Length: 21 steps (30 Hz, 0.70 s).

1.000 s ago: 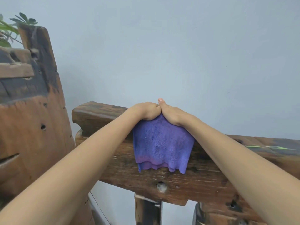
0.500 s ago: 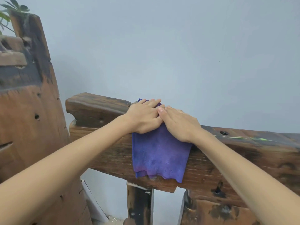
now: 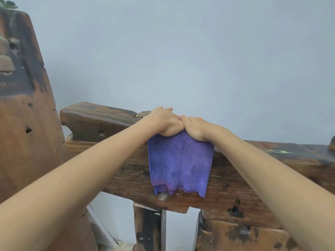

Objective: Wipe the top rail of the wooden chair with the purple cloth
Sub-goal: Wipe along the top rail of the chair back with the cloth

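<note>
- Head view, centre of frame: I am pressing my left hand (image 3: 163, 122) and right hand (image 3: 196, 127), side by side and touching, onto the purple cloth (image 3: 179, 163).
- Both hands' fingers are lying flat, pushing down rather than clenching.
- The cloth is draping over the top rail (image 3: 97, 115) of the wooden chair (image 3: 235, 189), its loose edge hanging down the front.
- Judged step: I am wiping mid-rail. The next move is calling for a firm sideways slide toward bare wood.

purple cloth (image 3: 179, 160) draped over worn top rail (image 3: 101, 116)
</note>
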### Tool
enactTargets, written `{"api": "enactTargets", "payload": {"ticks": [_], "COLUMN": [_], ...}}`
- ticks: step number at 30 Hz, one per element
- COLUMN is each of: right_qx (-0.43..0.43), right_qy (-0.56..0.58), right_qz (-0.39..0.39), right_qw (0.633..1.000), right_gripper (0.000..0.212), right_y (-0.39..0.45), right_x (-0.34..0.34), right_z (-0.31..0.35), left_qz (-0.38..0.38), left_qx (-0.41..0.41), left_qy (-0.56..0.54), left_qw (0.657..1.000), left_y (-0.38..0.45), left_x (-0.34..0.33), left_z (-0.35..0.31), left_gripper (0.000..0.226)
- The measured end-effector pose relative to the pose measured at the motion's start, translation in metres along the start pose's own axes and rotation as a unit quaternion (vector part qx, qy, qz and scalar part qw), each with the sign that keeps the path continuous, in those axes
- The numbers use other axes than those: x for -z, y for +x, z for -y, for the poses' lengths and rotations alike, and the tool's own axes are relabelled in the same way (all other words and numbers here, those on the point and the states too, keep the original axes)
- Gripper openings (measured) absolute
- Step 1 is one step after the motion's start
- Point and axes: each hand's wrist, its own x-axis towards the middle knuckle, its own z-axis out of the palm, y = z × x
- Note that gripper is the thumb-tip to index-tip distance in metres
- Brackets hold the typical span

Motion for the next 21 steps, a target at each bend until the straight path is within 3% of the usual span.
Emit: {"api": "enactTargets", "payload": {"ticks": [4,10,15,21], "right_qx": [0.035,0.075,0.076,0.052], "right_qy": [-0.003,0.030,-0.033,-0.131], "right_qz": [0.008,-0.051,-0.081,-0.094], "right_qw": [0.999,0.995,0.993,0.986], "right_gripper": [0.060,0.059,0.053,0.080], "right_y": [-0.006,-0.033,-0.062,-0.091], "right_x": [0.000,-0.007,-0.013,-0.023], "right_z": [-0.002,-0.015,-0.035,-0.051], "left_qz": [0.003,-0.085,-0.144,-0.127], "left_qx": [0.020,0.007,-0.028,-0.054], "left_qy": [-0.022,-0.058,-0.077,-0.072], "left_qw": [1.000,0.995,0.986,0.988], "left_y": [0.000,-0.019,-0.031,-0.037], "left_x": [0.000,-0.012,-0.017,-0.020], "left_z": [-0.003,-0.019,-0.038,-0.048], "left_gripper": [0.063,0.065,0.060,0.064]}}
